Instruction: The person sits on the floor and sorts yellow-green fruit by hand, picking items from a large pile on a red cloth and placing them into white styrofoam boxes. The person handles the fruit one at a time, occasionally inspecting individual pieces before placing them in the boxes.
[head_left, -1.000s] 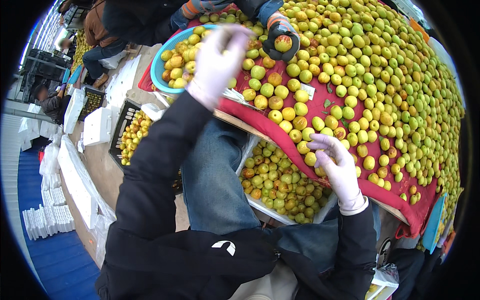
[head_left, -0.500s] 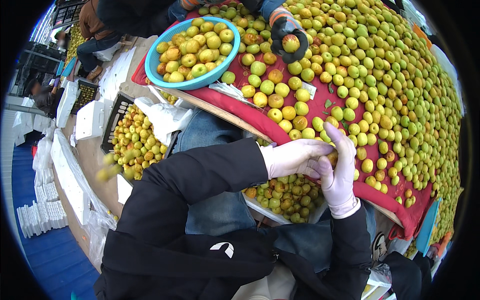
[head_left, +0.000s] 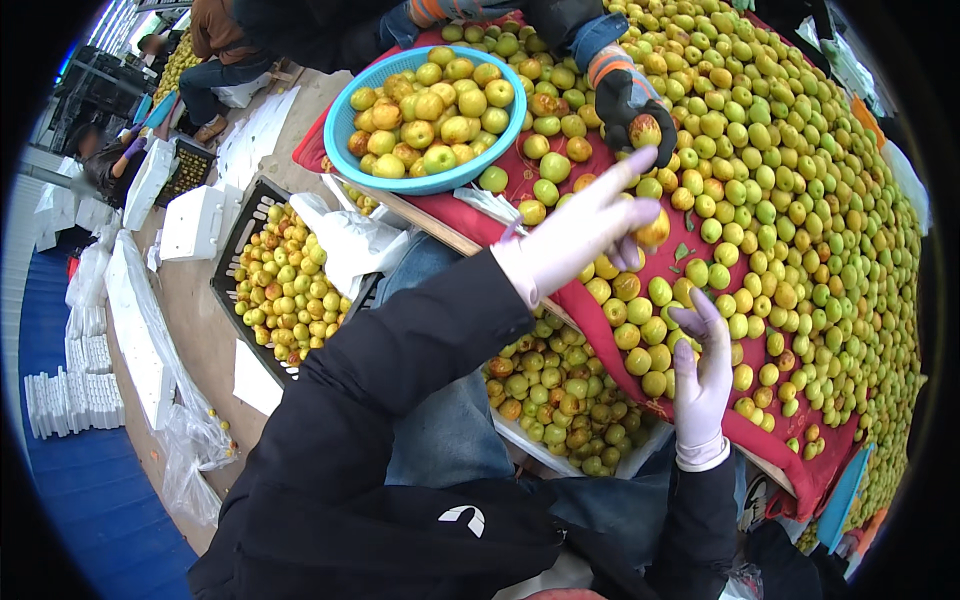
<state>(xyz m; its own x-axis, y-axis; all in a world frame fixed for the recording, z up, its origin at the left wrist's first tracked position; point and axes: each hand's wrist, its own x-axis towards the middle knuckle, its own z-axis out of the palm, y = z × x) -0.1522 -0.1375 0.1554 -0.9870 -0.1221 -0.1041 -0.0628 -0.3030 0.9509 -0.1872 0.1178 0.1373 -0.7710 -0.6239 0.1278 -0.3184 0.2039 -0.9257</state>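
My left hand (head_left: 580,228), in a pale lilac glove, reaches over the red cloth (head_left: 560,180). Its index finger points outward, while the other fingers bend against a yellow-brown jujube (head_left: 652,230) at their tips. Lower and to the right, my gloved right hand (head_left: 705,375) hangs above the table edge, fingers spread and nothing in them. Loose yellow-green jujubes (head_left: 800,200) cover the cloth in a broad heap. Below my hands, more jujubes fill a white-rimmed box (head_left: 630,458) tucked against the table's edge.
Across the table, a co-worker's dark-gloved hand (head_left: 635,110) holds a reddish jujube. A blue basket (head_left: 345,160) full of fruit stands at the table's left corner. On the floor are a black crate (head_left: 232,245) of jujubes, white foam boxes (head_left: 192,222) and plastic sheeting (head_left: 185,450).
My hands were together around a fruit; they have parted, the left going up and forward over the cloth. Blurred fruits in the air by the black crate are gone.
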